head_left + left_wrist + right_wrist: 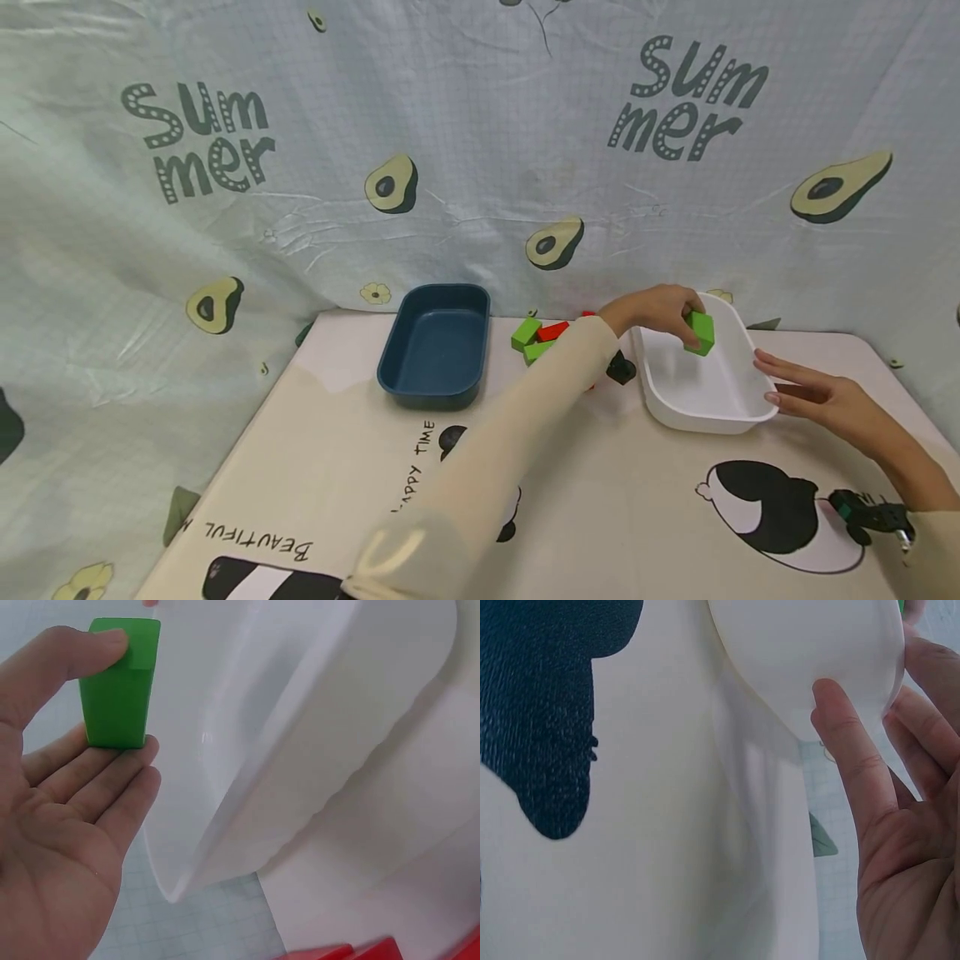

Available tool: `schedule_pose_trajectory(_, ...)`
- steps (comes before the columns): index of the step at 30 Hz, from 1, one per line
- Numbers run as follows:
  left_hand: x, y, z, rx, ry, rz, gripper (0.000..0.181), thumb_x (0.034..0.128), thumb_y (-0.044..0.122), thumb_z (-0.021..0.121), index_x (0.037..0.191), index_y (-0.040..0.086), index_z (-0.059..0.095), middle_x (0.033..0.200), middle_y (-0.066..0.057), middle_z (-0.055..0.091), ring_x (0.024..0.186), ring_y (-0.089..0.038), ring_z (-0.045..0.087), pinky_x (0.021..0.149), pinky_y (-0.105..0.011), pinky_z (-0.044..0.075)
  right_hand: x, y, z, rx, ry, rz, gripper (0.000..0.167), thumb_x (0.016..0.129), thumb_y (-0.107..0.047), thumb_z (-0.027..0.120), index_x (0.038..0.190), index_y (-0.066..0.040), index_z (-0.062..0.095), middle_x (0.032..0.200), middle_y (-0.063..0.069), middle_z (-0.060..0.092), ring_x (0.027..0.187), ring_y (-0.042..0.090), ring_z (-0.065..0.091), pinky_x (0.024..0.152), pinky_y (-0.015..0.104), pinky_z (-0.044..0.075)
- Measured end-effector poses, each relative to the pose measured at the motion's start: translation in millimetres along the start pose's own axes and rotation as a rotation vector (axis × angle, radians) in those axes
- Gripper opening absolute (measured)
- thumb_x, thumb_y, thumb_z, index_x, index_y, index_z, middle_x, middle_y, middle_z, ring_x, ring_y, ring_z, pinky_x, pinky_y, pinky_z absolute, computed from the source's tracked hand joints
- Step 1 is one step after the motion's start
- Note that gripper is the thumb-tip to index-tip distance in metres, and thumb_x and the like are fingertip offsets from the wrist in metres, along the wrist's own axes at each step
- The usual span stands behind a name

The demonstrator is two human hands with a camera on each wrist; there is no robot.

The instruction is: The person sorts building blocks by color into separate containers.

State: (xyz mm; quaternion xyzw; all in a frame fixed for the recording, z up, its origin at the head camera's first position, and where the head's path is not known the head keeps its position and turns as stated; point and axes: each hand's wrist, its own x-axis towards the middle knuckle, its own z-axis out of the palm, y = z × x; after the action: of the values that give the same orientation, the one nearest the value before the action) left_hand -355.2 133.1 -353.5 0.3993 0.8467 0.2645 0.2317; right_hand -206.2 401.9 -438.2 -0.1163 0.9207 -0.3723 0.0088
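Left hand pinches one green block between thumb and fingertips, over the inside of the white tray; exact height unclear. Right hand holds nothing: fingers loosely extended, tips touching the outside of the white tray on its right.

Risks, as a guess: the pinch looks light, so if the thumb slips the block could drop early, hit the white tray's rim and bounce out. If the right hand presses too hard, the white tray could slide left toward the loose blocks. If the left sleeve dips, it could brush the pile left of the white tray. Left wrist could also clip the near-left rim if lowered too steeply.

Counts: trays, two: the white one, plus one blue tray well left of the white tray, beyond the pile. Green blocks, three visible: one held, two loose green blocks left of the white tray. Red: one plain red block beside the loose greens, plus red bits by the forearm; total can't be told, forearm hides part. Hands, two. Table, one, under the white tray.
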Motion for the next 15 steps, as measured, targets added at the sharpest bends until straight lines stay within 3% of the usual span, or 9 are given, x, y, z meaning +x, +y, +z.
schedule_pose_trajectory(10, 3.4, -0.9, 6.7, 0.050, -0.002, -0.076, 0.067, 0.0829, 0.030, 0.086, 0.140, 0.011, 0.056, 0.116, 0.006, 0.063, 0.102, -0.002, 0.057, 0.082, -0.009, 0.045, -0.5, 1.7, 1.2, -0.015, -0.007, 0.018, 0.065, 0.099, -0.029, 0.069, 0.157, -0.018, 0.041, 0.152, -0.032, 0.029, 0.105, -0.030, 0.038, 0.078, 0.005, 0.047)
schedule_pose_trajectory(15, 8.8, 5.0, 7.7, 0.110, 0.000, -0.128, 0.066, 0.0833, 0.035, 0.085, 0.139, 0.013, 0.058, 0.119, 0.008, 0.061, 0.102, -0.001, 0.056, 0.082, -0.010, 0.045, -0.7, 1.3, 0.0, -0.020, 0.002, 0.008, 0.065, 0.099, -0.028, 0.069, 0.157, -0.018, 0.042, 0.146, -0.037, 0.031, 0.105, -0.030, 0.038, 0.078, 0.004, 0.047)
